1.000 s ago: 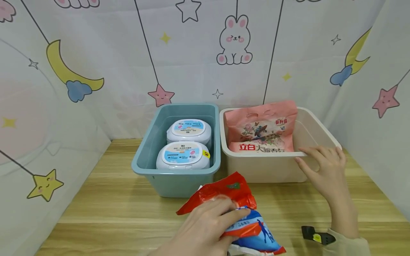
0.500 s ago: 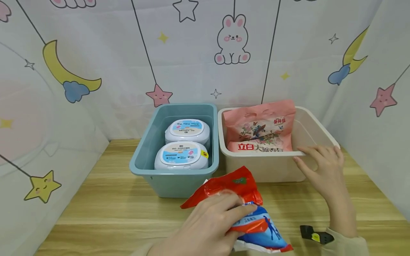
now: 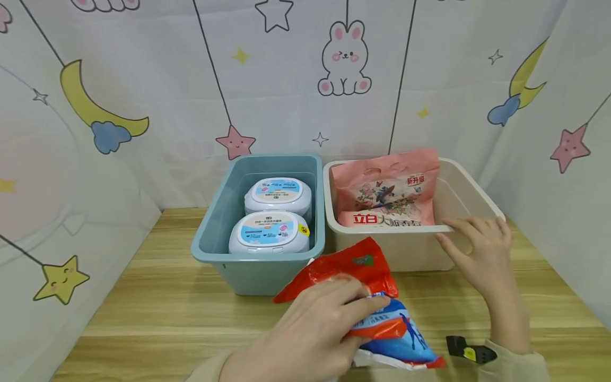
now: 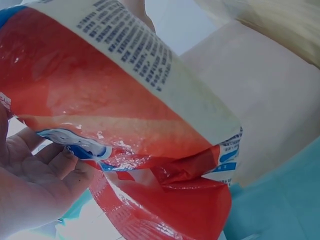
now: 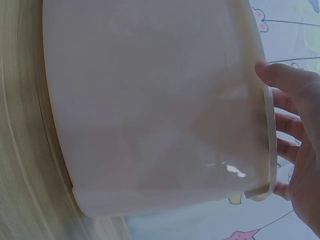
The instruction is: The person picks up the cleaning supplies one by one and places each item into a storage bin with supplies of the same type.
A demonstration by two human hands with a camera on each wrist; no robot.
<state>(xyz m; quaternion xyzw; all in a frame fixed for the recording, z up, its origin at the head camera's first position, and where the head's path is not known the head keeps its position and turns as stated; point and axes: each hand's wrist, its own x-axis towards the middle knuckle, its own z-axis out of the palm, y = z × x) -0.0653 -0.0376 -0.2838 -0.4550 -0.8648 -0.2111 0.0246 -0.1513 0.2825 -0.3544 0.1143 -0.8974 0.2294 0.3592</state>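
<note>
My left hand [image 3: 315, 329] grips a red-and-blue plastic bag [image 3: 410, 342] in front of the two bins, its fingers bent over the middle of the bag. In the left wrist view the bag [image 4: 95, 90] shows an orange-red face and a printed pale strip, with the left hand [image 4: 40, 175] at its side. With fingers over the front rim and thumb outside, my right hand [image 3: 487, 260] holds the cream bin [image 3: 391, 252] near its right corner. The right wrist view has that hand [image 5: 305, 120] along the rim. A pink bag [image 3: 401, 185] with printed flowers leans inside the bin.
Left of the cream bin stands a blue-green bin [image 3: 267, 273] holding two white lidded boxes [image 3: 269, 233]. A black strap [image 3: 470, 351] with a yellow mark lies by the right sleeve [image 3: 513, 366]. A patterned curtain [image 3: 286, 95] hangs behind the wooden table [image 3: 143, 318].
My left hand has moved the red-and-blue bag up and a little to the right, closer to the cream bin. The right hand keeps its place on the rim.
</note>
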